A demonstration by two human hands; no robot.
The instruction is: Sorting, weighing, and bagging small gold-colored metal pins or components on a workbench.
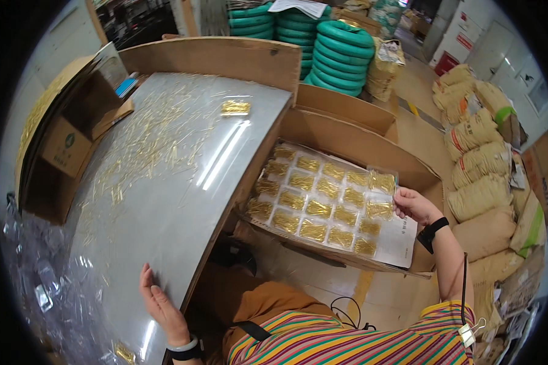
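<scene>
My right hand (413,205) pinches the edge of a small clear packet of thin gold-coloured pins (380,210) over the right side of a cardboard box (424,173). Another filled packet (382,182) lies right above it. Rows of similar packets (318,208) cover a white sheet (397,241) in that box. My left hand (161,307) is held over the near part of a grey metal tabletop (164,243), its fingers apart and holding nothing. Loose gold-coloured pins (155,140) are scattered over the far left of the tabletop.
One filled packet (235,108) lies at the tabletop's far end; another (125,353) is near its front. Clear plastic packets (39,286) heap at left beside an open cardboard box (64,146). Green coils (341,58) stand behind; stacked sacks (481,176) line the right.
</scene>
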